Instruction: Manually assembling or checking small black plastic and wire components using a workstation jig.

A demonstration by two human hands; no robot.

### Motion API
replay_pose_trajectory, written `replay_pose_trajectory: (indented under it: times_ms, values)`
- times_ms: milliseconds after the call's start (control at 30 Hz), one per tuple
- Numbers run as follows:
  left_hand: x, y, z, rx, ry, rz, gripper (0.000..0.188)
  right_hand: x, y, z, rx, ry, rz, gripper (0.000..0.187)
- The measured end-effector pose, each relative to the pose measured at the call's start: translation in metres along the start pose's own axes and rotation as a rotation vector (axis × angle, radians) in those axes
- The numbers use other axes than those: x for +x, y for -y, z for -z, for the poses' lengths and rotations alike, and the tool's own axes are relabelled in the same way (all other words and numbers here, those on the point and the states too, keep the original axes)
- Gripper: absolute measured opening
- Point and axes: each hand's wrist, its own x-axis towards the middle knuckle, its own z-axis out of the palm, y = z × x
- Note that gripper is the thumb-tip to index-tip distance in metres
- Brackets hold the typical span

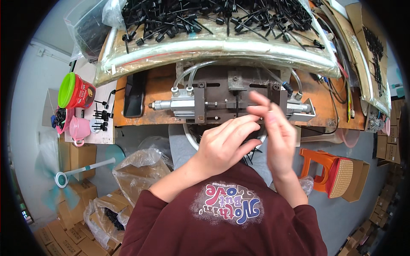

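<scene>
My left hand (228, 141) is in front of a metal clamping fixture (222, 79), its fingers stretched to the right and the thumb apart. Close beside it, my right hand (276, 134) is raised, with loosely bent fingers spread over the fixture's right half. Nothing shows in either hand. A thin black part (237, 102) stands upright in the middle of the fixture, below a small metal block (235, 80). Silver air cylinders sit at both ends, the left cylinder (177, 106) and the right cylinder (301, 107). Behind my hands, a few black stems (253, 154) show at my lap.
A raised tray (213, 49) heaped with black stemmed parts spans the back. A phone (134, 100), a red-green bucket (77, 90) and a pink cup (79, 129) are left. An orange stool (318, 170) stands right; a fan (62, 180) and cartons (72, 232) are lower left.
</scene>
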Motion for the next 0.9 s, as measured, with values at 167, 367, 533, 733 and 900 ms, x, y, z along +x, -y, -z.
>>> replay_pose_trajectory:
  times_ms: [167, 367, 533, 733, 900]
  values:
    - [0.006, -0.003, 0.005, -0.044, -0.13, 0.068, 0.039, 0.013, 0.007, -0.029, 0.177, 0.112, -0.086, 0.04]
    - [-0.006, 0.001, 0.027, 0.13, 0.107, 0.162, 0.029, 0.127, 0.019, 0.003, -0.792, -0.123, 0.635, 0.025]
    - [-0.03, 0.015, 0.006, 0.306, 0.15, 0.108, 0.029, 0.211, 0.023, 0.006, -1.497, 0.074, 0.65, 0.052]
    - [-0.029, 0.025, -0.005, 0.408, 0.258, 0.076, 0.025, 0.243, 0.031, -0.017, -1.71, 0.353, 0.403, 0.044]
    - [-0.029, 0.029, -0.006, 0.401, 0.262, 0.079, 0.024, 0.242, 0.032, -0.001, -1.692, 0.424, 0.475, 0.033]
